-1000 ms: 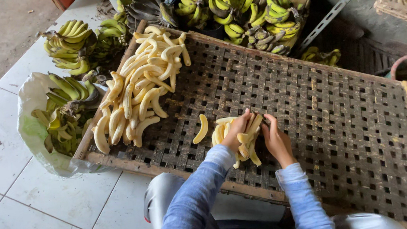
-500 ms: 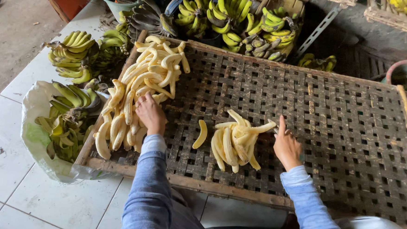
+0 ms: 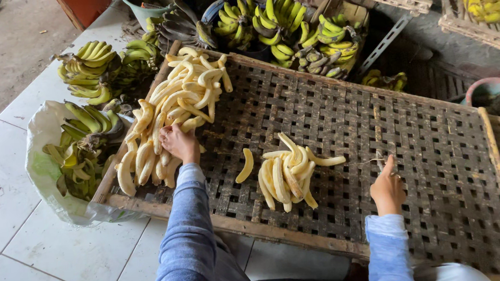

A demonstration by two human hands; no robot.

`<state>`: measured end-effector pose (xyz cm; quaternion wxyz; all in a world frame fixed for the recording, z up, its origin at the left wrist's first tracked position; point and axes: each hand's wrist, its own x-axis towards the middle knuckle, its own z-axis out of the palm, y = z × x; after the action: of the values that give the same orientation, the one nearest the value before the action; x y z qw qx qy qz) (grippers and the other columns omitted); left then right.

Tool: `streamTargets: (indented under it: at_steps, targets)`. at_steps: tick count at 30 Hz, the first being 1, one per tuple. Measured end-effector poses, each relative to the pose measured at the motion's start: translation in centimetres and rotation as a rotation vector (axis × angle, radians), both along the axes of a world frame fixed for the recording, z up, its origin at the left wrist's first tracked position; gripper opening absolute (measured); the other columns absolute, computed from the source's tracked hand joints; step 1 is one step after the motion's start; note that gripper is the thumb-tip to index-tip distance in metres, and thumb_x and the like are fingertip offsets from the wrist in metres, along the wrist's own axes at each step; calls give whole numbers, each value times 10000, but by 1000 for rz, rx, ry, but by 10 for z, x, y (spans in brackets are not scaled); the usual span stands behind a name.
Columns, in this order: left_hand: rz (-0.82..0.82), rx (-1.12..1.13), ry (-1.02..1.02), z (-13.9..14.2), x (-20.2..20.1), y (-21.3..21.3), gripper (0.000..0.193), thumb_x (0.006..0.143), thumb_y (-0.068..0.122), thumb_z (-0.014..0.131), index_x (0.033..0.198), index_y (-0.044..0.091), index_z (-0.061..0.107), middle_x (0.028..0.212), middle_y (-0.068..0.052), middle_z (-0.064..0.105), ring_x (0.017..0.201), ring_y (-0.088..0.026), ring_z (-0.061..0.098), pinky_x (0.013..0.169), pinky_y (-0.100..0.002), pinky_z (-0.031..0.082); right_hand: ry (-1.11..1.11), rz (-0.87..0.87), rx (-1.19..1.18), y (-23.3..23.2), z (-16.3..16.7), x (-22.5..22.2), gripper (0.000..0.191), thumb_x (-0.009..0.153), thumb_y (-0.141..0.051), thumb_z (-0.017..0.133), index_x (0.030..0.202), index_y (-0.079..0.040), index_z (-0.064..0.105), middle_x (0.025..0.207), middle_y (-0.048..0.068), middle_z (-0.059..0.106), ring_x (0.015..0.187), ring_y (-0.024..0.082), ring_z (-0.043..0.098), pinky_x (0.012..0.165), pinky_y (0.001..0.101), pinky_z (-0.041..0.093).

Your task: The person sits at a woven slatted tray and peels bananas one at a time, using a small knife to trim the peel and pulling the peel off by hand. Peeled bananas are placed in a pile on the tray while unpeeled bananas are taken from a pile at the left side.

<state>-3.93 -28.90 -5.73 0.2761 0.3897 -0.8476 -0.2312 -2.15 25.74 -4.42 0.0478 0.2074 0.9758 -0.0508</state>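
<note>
Since the picture of half a second ago, the left hand [image 3: 179, 143] has settled lower on the near end of the big heap of peeled bananas [image 3: 171, 113], and the right hand [image 3: 387, 189] has drifted further right, away from the small fan of peeled bananas [image 3: 288, 171].

Far left: a white sack of green bananas [image 3: 79, 152] rests on the tiled floor [image 3: 13, 187] against the woven bamboo rack [image 3: 375, 128].

Left: the big heap runs from the rack's near-left edge towards its far-left corner, long axis near to far. The left hand lies on its near part, fingers curled down among the fruit; whether they grip one cannot be told. The arm reaches forward and slightly left, the blue sleeve [image 3: 186, 229] straight.

Centre: a single peeled banana [image 3: 244, 165] lies apart, just left of the small fan, whose fruits spread from a common near end.

Right: the right hand holds nothing, fingers loosely closed with the forefinger pointing away, its tip touching the weave. The fan lies to its left, well apart. The left hand is nearer the heap.
</note>
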Motion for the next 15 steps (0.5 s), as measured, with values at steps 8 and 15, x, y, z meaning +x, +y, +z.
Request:
streamTargets:
  at_steps: [8, 15]
  targets:
    - [-179, 6, 235, 10, -7, 18, 349, 1037, 283, 655, 1296, 53, 608, 1224, -135, 664, 998, -283, 687, 777, -410, 586, 265, 130, -207, -34, 46, 32, 757, 1021, -165, 564, 1666, -177, 167, 1198, 228, 651, 922, 401, 682, 706, 528, 528]
    - [-667, 862, 828, 77, -11, 116, 520, 1039, 223, 638, 1487, 111, 399, 1127, -103, 635, 909, -167, 649, 715, -303, 586, 489, 813, -770, -137, 68, 60, 515, 1099, -226, 553, 1562, -132, 347, 1022, 80, 588, 791, 187, 574, 637, 313, 491]
